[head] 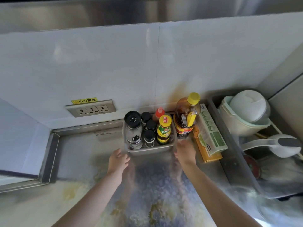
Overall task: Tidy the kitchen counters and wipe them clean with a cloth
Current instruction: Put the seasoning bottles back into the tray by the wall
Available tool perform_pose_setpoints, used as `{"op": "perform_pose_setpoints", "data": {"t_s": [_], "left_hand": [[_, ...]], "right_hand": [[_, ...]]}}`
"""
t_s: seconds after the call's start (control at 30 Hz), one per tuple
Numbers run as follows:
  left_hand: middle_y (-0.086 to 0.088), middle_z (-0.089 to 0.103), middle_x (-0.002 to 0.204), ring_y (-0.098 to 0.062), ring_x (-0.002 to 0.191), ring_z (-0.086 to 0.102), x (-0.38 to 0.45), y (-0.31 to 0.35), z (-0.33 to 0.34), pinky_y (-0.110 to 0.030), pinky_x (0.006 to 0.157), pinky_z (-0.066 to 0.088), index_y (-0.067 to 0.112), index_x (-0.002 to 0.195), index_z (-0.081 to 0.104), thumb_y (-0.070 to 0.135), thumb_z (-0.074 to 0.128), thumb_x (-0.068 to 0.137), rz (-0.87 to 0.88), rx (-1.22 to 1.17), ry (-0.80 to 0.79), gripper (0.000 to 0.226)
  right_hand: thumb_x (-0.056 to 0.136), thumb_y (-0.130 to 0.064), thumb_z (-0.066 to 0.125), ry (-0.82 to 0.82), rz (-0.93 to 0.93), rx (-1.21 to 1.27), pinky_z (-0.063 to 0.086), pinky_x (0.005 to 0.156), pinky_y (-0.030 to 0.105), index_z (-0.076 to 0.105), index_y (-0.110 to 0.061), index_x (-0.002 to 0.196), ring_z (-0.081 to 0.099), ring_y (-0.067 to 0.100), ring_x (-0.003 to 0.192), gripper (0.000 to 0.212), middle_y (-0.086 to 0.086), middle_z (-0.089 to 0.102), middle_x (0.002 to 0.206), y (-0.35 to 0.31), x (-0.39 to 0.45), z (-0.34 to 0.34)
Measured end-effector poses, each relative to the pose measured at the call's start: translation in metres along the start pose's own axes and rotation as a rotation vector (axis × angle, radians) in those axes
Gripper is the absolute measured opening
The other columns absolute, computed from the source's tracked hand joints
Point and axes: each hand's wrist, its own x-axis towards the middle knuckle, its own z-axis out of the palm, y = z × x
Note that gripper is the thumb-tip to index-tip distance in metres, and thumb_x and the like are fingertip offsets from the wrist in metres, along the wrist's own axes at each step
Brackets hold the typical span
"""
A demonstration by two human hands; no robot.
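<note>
Item: condiment basket (150,149), grey, on the steel table (78,153) against the far wall. I see my left hand (118,158) at its near left corner, fingers curled toward the rim; whether they grip it I cannot tell. My right hand (186,150) is at the near right corner, blurred, hold likewise unclear. Contents: black-lidded shakers (149,126), yellow-capped sauce bottle (164,129). Just right: large oil bottle (186,114), then boxed wrap rolls (209,133) along the sink edge. Sink (232,148) holds a pot (246,113) and kettle (278,145). Left: open table up to the raised corner ledge; socket strip (91,108) on the wall.
</note>
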Motion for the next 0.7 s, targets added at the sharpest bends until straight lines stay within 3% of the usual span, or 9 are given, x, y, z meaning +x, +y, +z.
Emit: {"op": "perform_pose_setpoints", "data": {"t_s": [0.07,0.2,0.3,0.4,0.5,0.57,0.63,0.7], "left_hand": [[-0.011,0.059,0.089,-0.028,0.087,0.060,0.004,0.006,0.004,-0.035,0.079,0.050,0.013,0.108,0.050,0.003,0.041,0.093,-0.139,-0.174,-0.003,0.020],[-0.012,0.062,0.081,-0.027,0.077,0.063,0.007,0.007,0.013,-0.039,0.079,0.051,0.002,0.116,0.050,-0.004,0.051,0.088,-0.196,-0.267,0.086,0.028],[-0.012,0.062,0.078,-0.024,0.070,0.063,0.010,0.007,0.020,-0.032,0.070,0.053,0.002,0.111,0.051,-0.005,0.053,0.086,-0.186,-0.264,0.169,0.026],[-0.016,0.062,0.092,-0.017,0.065,0.061,0.009,0.005,0.023,-0.033,0.075,0.052,0.007,0.097,0.050,-0.004,0.051,0.087,-0.140,-0.235,0.181,0.015],[-0.014,0.062,0.090,-0.021,0.069,0.062,0.009,0.004,0.020,-0.035,0.082,0.050,0.011,0.084,0.049,-0.004,0.051,0.087,-0.121,-0.196,0.161,0.015],[-0.014,0.062,0.094,-0.023,0.071,0.062,0.011,0.004,0.016,-0.035,0.083,0.049,0.009,0.089,0.051,-0.003,0.052,0.087,-0.108,-0.155,0.132,0.012],[-0.014,0.062,0.099,-0.025,0.077,0.063,0.009,0.003,0.013,-0.036,0.083,0.048,0.004,0.108,0.052,0.002,0.053,0.088,-0.080,-0.094,0.075,0.020],[-0.013,0.062,0.100,-0.027,0.084,0.061,0.003,-0.001,0.010,-0.037,0.084,0.047,0.003,0.114,0.052,0.008,0.055,0.088,-0.046,-0.007,0.006,0.026]], "right_hand": [[0.095,-0.012,0.043,-0.093,0.307,0.368,0.056,0.054,0.030,0.055,-0.007,0.075,0.062,0.019,0.056,0.024,0.011,0.062,0.070,-0.004,0.003,0.005],[0.093,0.003,0.042,-0.063,0.359,0.680,0.056,0.068,0.032,0.055,-0.004,0.090,0.064,0.023,0.068,0.014,0.013,0.064,0.078,-0.010,0.001,0.011],[0.093,0.003,0.043,-0.036,0.361,0.699,0.057,0.061,0.029,0.054,-0.003,0.100,0.065,0.023,0.066,0.014,0.014,0.064,0.077,-0.006,0.005,0.014],[0.093,0.003,0.045,-0.002,0.378,0.719,0.058,0.055,0.027,0.055,-0.004,0.098,0.064,0.023,0.064,0.013,0.014,0.064,0.075,-0.004,0.007,0.017],[0.093,0.003,0.046,0.013,0.392,0.722,0.057,0.047,0.025,0.056,-0.005,0.095,0.065,0.023,0.062,0.013,0.014,0.064,0.074,-0.002,0.007,0.018],[0.093,-0.001,0.047,0.005,0.388,0.658,0.055,0.044,0.023,0.057,-0.007,0.090,0.066,0.018,0.054,0.012,0.012,0.065,0.072,-0.004,0.007,0.016],[0.094,-0.008,0.048,-0.038,0.323,0.527,0.052,0.041,0.019,0.058,-0.009,0.080,0.062,0.009,0.042,0.017,0.009,0.064,0.069,-0.002,0.006,0.012],[0.093,-0.013,0.050,-0.099,0.218,0.403,0.050,0.048,0.017,0.057,-0.013,0.072,0.059,0.009,0.044,0.022,0.004,0.057,0.067,0.002,-0.007,0.005]]}}
